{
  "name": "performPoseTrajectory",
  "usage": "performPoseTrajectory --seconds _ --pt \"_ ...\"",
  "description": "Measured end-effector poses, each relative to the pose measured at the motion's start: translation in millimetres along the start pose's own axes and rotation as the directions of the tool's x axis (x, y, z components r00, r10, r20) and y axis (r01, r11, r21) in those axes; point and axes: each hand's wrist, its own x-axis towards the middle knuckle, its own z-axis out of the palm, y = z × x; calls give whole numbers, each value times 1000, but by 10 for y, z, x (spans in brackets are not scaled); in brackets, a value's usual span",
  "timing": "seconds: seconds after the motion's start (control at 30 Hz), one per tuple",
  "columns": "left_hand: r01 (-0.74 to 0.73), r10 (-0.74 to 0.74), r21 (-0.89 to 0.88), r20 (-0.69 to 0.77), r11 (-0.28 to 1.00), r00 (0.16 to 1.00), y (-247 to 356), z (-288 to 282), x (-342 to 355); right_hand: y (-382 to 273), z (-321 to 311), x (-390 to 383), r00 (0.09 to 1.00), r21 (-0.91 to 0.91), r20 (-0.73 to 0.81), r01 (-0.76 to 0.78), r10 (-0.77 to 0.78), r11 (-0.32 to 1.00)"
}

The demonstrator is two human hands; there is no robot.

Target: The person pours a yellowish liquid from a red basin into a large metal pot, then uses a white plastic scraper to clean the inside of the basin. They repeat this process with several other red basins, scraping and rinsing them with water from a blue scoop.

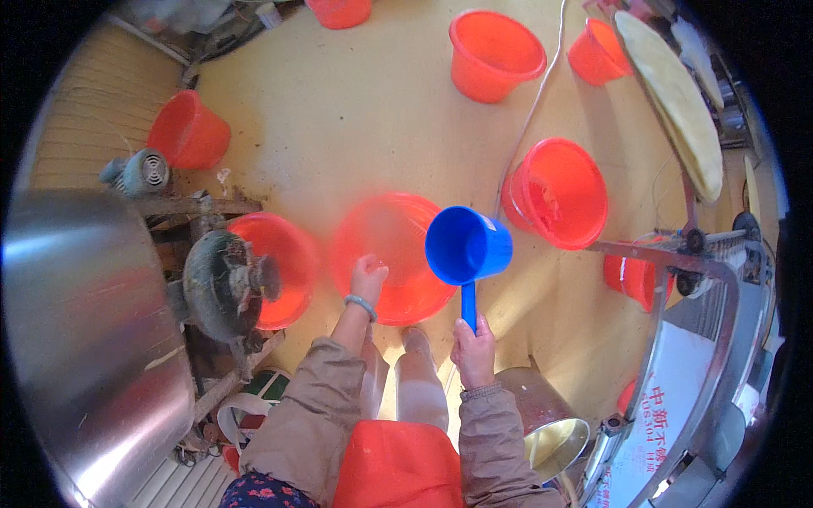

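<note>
The blue dipper (468,247) is held up in front of the person, its round mouth toward the camera and the bare blue inside showing. In view it overlaps the right rim of a wide orange-red basin (406,306) on the floor (339,110). The right hand (474,349) has its grip closed around the lower end of the dipper's straight handle. The left hand (369,278), a pale bangle (362,307) at its wrist, is over the basin with fingers curled; whether that grip contains anything, I cannot tell. A whitish haze blurs the basin around it.

Just left of the basin stands an orange-red tub (292,279), partly behind a dark wheel (222,288) beside a large steel drum (93,339). To the right is an orange-red bucket (555,195). Farther out, another tub (495,55) stands toward the floor's far edge, and one more (190,131) near its left edge, by a grey motor (144,173). A metal pail (542,398) sits beside the right sleeve.
</note>
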Motion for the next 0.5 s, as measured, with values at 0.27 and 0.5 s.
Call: performPoseTrajectory --seconds 0.27,0.5 --pt "151 -84 -406 179 901 980 783 -788 -1563 -467 177 -885 931 263 273 -315 243 912" --pt "517 -251 -665 459 538 852 930 -1181 -3232 259 570 -1885 891 -631 391 78 229 771"
